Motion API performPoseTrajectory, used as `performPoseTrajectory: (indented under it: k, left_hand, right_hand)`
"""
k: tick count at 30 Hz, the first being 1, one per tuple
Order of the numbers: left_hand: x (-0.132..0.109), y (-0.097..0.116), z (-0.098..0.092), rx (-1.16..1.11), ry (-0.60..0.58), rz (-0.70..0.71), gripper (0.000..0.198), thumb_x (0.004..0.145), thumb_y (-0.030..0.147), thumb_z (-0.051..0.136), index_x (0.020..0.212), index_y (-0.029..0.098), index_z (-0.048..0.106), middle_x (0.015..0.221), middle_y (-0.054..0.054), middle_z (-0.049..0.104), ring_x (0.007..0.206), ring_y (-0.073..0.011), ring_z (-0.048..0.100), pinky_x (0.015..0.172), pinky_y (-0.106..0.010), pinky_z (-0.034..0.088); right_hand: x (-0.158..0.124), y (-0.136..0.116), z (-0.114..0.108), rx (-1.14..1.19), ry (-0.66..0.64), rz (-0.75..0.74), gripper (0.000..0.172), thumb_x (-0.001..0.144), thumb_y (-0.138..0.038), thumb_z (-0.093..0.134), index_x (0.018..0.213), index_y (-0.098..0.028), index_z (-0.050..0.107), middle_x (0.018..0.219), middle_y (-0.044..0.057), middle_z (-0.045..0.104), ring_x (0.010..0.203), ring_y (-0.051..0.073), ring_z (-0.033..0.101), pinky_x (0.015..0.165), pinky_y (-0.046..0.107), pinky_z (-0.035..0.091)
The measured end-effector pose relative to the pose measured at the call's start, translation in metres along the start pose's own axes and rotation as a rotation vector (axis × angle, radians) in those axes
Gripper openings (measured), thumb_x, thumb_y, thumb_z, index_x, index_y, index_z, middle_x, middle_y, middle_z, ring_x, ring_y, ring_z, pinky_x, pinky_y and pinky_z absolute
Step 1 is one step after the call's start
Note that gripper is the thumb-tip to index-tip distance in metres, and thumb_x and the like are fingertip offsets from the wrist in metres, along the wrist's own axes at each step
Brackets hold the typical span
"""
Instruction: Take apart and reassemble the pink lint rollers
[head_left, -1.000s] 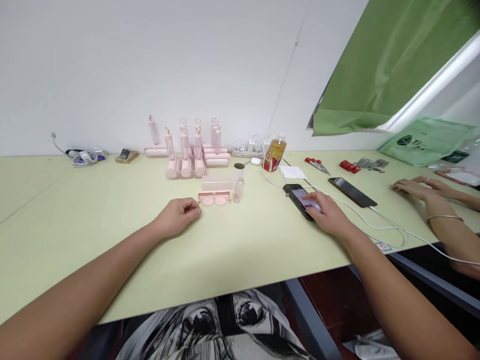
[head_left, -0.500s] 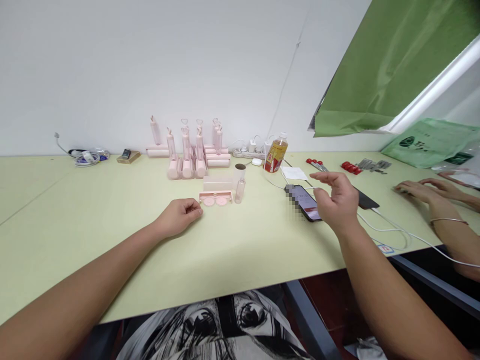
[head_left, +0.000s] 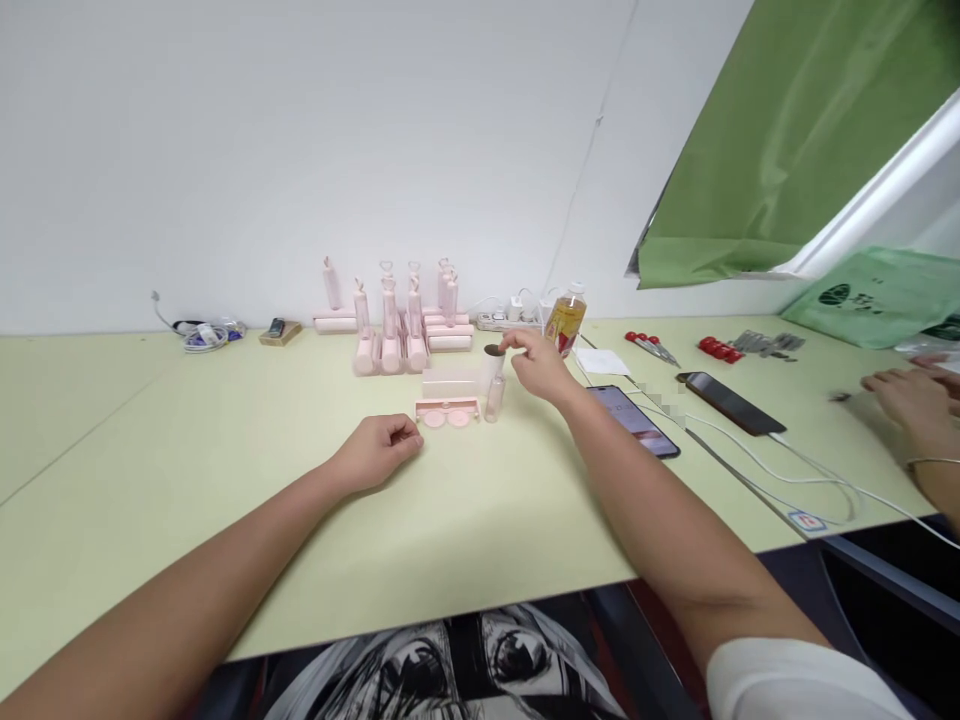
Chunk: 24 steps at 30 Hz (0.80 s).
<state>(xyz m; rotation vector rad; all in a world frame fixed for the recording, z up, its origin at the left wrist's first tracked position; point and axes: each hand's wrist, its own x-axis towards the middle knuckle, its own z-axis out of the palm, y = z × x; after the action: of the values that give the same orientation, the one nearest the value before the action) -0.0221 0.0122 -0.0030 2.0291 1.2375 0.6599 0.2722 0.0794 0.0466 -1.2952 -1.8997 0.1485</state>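
My left hand [head_left: 379,450] rests on the pale green table [head_left: 225,440] in a loose fist, just left of a pink tray with two round pads [head_left: 448,413]. My right hand [head_left: 536,363] hovers over the table with fingers curled, its fingertips at the top of a small clear bottle [head_left: 495,396] and a dark-rimmed cup [head_left: 491,358] behind it. I cannot see anything held in either hand. A lit phone [head_left: 634,420] lies to the right of my right forearm.
Several pink upright pieces [head_left: 397,315] stand by the wall. A drink bottle [head_left: 564,318], power strip [head_left: 504,320], second phone [head_left: 731,402] with white cables [head_left: 772,460], red-handled tools [head_left: 651,346] and a green bag [head_left: 877,295] lie right. Another person's hand [head_left: 911,395] is at far right.
My right hand left the phone, lifted, and swung left to the small bottle and cup. My left hand stayed put. The view shifted slightly.
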Motion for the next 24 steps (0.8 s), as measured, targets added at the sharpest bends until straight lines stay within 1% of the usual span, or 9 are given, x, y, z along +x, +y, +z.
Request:
performPoseTrajectory:
  k: [3,6,8,12,16,18,20,22,24]
  left_hand:
    - [0.0,0.0,0.001,0.002,-0.004,0.015,0.029,0.081,0.045,0.054,0.077,0.018,0.063,0.068,0.001,0.059,0.062,-0.0141,0.05,0.055,-0.025,0.037]
    - [0.0,0.0,0.002,0.0,-0.004,0.015,0.028,0.082,0.044,0.055,0.077,0.018,0.063,0.068,0.001,0.059,0.062,-0.0141,0.05,0.056,-0.025,0.037]
    - [0.001,0.0,0.002,-0.007,-0.006,0.012,0.027,0.082,0.044,0.055,0.077,0.018,0.063,0.068,0.001,0.059,0.062,-0.0142,0.05,0.056,-0.025,0.037]
    - [0.001,0.0,0.002,-0.017,-0.005,0.013,0.026,0.081,0.043,0.056,0.076,0.018,0.063,0.068,0.001,0.059,0.062,-0.0141,0.05,0.055,-0.025,0.037]
    - [0.001,0.0,0.001,-0.021,-0.006,0.013,0.027,0.08,0.044,0.056,0.076,0.018,0.063,0.067,0.0,0.058,0.062,-0.0143,0.049,0.055,-0.026,0.038]
    - [0.0,0.0,0.001,-0.019,-0.01,0.013,0.027,0.08,0.044,0.056,0.076,0.018,0.063,0.067,0.0,0.058,0.062,-0.0143,0.049,0.055,-0.026,0.038]
    - [0.0,0.001,0.001,-0.008,-0.005,0.016,0.028,0.082,0.045,0.054,0.076,0.018,0.062,0.067,0.001,0.058,0.061,-0.0139,0.049,0.055,-0.025,0.038]
    - [0.0,0.002,0.001,0.011,0.027,0.028,0.029,0.084,0.045,0.052,0.077,0.018,0.062,0.067,0.001,0.059,0.061,-0.0136,0.049,0.057,-0.026,0.039]
    - [-0.002,0.005,0.001,0.022,0.113,0.053,0.029,0.086,0.044,0.051,0.086,0.018,0.063,0.076,-0.001,0.063,0.065,-0.0139,0.052,0.06,-0.026,0.042]
  right_hand:
    - [-0.012,0.017,0.011,0.061,-0.033,0.014,0.026,0.068,-0.011,0.049,0.086,-0.019,0.065,0.119,0.011,0.062,0.114,0.027,0.055,0.085,0.04,0.046]
    - [-0.017,0.021,0.014,0.08,-0.042,0.043,0.011,0.072,-0.023,0.057,0.081,-0.02,0.063,0.115,0.009,0.066,0.108,0.027,0.058,0.086,0.042,0.045]
    - [-0.016,0.02,0.016,0.108,-0.016,0.066,0.013,0.074,-0.028,0.061,0.084,-0.02,0.06,0.111,0.009,0.067,0.103,0.025,0.06,0.086,0.042,0.046]
    - [-0.014,0.023,0.022,0.12,0.004,0.045,0.031,0.077,-0.031,0.061,0.106,-0.021,0.059,0.117,0.009,0.065,0.101,0.023,0.06,0.084,0.04,0.047]
    - [-0.014,0.032,0.023,0.088,-0.005,0.059,0.019,0.08,-0.035,0.057,0.092,-0.021,0.062,0.097,0.006,0.068,0.089,0.022,0.06,0.082,0.039,0.047]
    - [-0.011,0.034,0.018,0.097,0.095,0.095,0.019,0.08,-0.039,0.058,0.084,-0.02,0.06,0.089,0.005,0.067,0.083,0.021,0.06,0.079,0.038,0.048]
    - [-0.007,0.028,0.008,0.166,0.274,0.129,0.022,0.079,-0.042,0.059,0.083,-0.021,0.058,0.085,0.004,0.064,0.08,0.02,0.059,0.075,0.035,0.048]
    - [-0.006,0.012,-0.003,0.329,0.463,0.167,0.024,0.08,-0.046,0.059,0.085,-0.022,0.054,0.08,0.002,0.06,0.074,0.018,0.059,0.068,0.032,0.049]
    - [-0.012,-0.015,-0.01,0.577,0.505,0.223,0.027,0.081,-0.049,0.059,0.085,-0.024,0.05,0.074,-0.001,0.058,0.061,0.015,0.056,0.059,0.029,0.048]
